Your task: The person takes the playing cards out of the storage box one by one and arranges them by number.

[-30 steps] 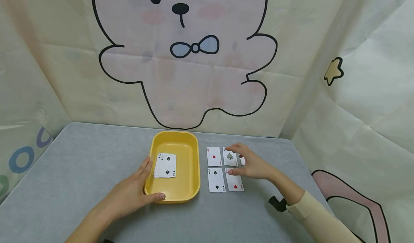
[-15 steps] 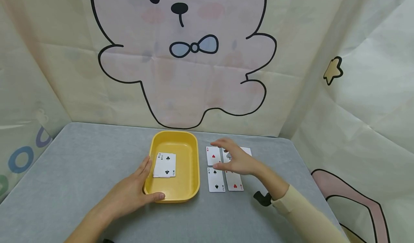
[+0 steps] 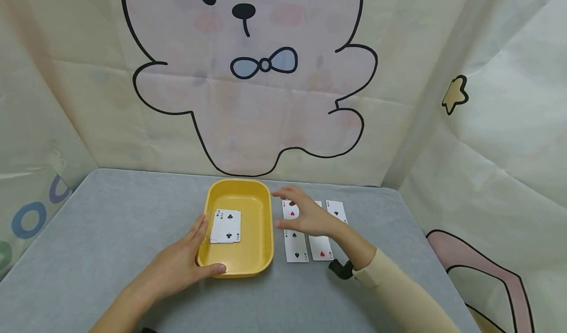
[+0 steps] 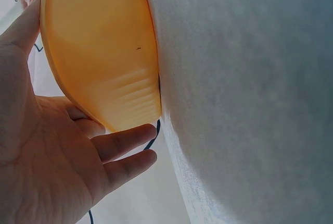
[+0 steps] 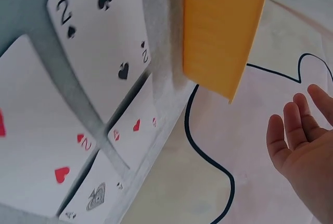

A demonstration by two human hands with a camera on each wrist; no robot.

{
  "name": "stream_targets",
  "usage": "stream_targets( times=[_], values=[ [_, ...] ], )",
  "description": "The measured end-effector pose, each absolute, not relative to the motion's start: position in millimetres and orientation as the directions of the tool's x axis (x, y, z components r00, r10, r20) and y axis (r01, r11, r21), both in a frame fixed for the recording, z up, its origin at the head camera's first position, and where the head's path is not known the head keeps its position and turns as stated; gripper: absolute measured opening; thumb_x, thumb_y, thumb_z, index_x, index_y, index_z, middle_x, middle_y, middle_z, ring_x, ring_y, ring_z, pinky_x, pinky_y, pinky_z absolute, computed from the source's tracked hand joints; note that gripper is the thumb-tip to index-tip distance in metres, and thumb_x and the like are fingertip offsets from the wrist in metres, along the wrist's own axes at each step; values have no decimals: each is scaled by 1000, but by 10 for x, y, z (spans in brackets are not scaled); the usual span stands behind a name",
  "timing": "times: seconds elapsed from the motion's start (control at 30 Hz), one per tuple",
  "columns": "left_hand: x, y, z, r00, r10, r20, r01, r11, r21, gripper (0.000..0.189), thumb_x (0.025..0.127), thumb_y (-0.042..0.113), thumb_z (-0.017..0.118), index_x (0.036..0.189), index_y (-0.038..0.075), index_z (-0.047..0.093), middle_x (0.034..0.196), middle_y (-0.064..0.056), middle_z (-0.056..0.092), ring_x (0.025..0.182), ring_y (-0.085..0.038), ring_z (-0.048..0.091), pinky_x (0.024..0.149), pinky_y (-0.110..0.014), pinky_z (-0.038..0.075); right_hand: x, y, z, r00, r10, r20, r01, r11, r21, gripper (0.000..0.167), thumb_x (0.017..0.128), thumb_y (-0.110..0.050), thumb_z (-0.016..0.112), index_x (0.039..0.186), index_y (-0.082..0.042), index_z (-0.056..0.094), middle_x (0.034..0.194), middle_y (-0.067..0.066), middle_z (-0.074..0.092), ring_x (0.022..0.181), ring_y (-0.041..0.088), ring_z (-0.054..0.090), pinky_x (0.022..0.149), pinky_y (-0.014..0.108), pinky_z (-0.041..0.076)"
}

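My left hand (image 3: 179, 264) grips the near left corner of a yellow tray (image 3: 259, 224), thumb over the front rim and fingertips against the left side. Inside the tray lies a small pile of playing cards with the two of clubs (image 3: 229, 227) on top. Nothing is held in my right hand (image 3: 305, 215), which hovers at the tray's right edge with thumb and fingers spread apart. Under it are the ace of hearts (image 5: 136, 125) and ace of spades (image 5: 96, 197), partly covered in the head view. Nearer me lie the two of spades (image 3: 296, 247) and two of hearts (image 3: 321, 249).
Another card, the ace of clubs (image 3: 335, 210), lies at the right end of the back row. A grey cloth (image 3: 141, 210) covers the table. Behind it hangs a curtain (image 3: 412, 67) printed with a cartoon bear.
My right hand has moved left from above the right-hand cards to the tray's right edge, uncovering the ace of clubs. My left hand and the tray have stayed put.
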State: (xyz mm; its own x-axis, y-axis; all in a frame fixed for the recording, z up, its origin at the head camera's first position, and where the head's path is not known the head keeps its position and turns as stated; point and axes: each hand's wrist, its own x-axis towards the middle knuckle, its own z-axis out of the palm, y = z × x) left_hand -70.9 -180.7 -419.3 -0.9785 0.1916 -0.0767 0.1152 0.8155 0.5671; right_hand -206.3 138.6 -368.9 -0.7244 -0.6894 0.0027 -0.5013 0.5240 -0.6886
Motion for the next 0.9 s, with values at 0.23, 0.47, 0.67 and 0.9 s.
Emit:
stream_targets(
  times=[0.23, 0.47, 0.67, 0.9],
  values=[
    [-700, -1809, -4196, -979, 192, -69, 119, 812, 572, 126, 81, 80, 69, 167, 3, 18, 174, -16, 15, 143, -47, 45, 106, -63, 45, -2045, 1227, -3703, -722, -692, 11, -492, 502, -712, 72, 91, -30, 83, 153, -12, 52, 150, 4, 48, 131, 32, 48, 103, 59, 46],
    [-705, -1815, -4202, -979, 190, -74, 116, 816, 566, 127, 81, 81, 69, 167, 3, 17, 174, -15, 15, 142, -46, 47, 105, -62, 46, -2062, 1052, -3750, -709, -705, 30, -504, 476, -720, 70, 92, -33, 81, 152, -11, 53, 148, 8, 50, 130, 39, 50, 105, 57, 46],
    [-715, -1818, -4201, -978, 193, -78, 116, 817, 564, 127, 81, 81, 69, 167, 3, 17, 174, -15, 15, 140, -47, 49, 104, -62, 47, -2069, 852, -3803, -685, -728, 32, -502, 439, -745, 68, 93, -31, 80, 150, -7, 54, 145, 15, 52, 131, 40, 50, 106, 58, 46],
    [-725, -1817, -4194, -977, 194, -86, 112, 817, 566, 127, 81, 82, 68, 167, 4, 17, 174, -15, 15, 139, -48, 50, 104, -63, 47, -2072, 648, -3901, -685, -727, 36, -484, 418, -769, 67, 95, -28, 78, 150, -2, 52, 147, 19, 53, 132, 40, 50, 107, 56, 46]
  ],
)
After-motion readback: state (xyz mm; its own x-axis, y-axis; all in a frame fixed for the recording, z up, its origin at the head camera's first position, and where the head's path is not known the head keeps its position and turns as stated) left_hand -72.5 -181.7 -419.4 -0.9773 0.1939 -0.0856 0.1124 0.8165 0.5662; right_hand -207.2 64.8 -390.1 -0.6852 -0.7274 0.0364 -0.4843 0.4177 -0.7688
